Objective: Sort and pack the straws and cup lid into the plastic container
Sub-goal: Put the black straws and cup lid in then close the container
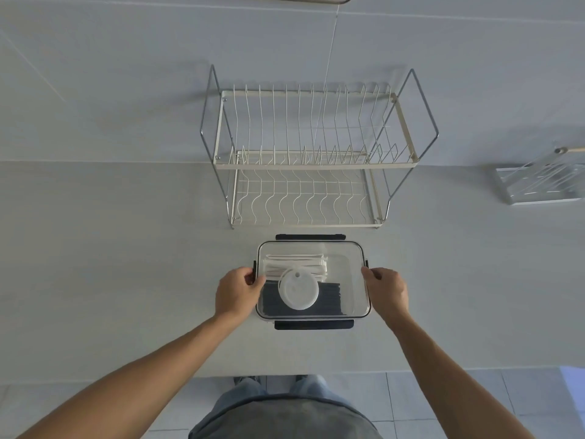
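A clear plastic container (pixel 348 274) with a clear cover and dark latches sits on the counter in front of me. Inside lie white straws (pixel 294 264) at the far left, black straws (pixel 329 299) nearer me, and a round white cup lid (pixel 299 291) on top of them. My left hand (pixel 237 294) grips the container's left edge at its side latch, thumb on the cover. My right hand (pixel 387 289) holds the right edge at the other side latch, fingers curled over it.
A two-tier wire dish rack (pixel 313 160) stands just behind the container. A small clear rack (pixel 544 182) is at the far right. The counter's front edge (pixel 158 377) runs close to my body, with tiled floor below.
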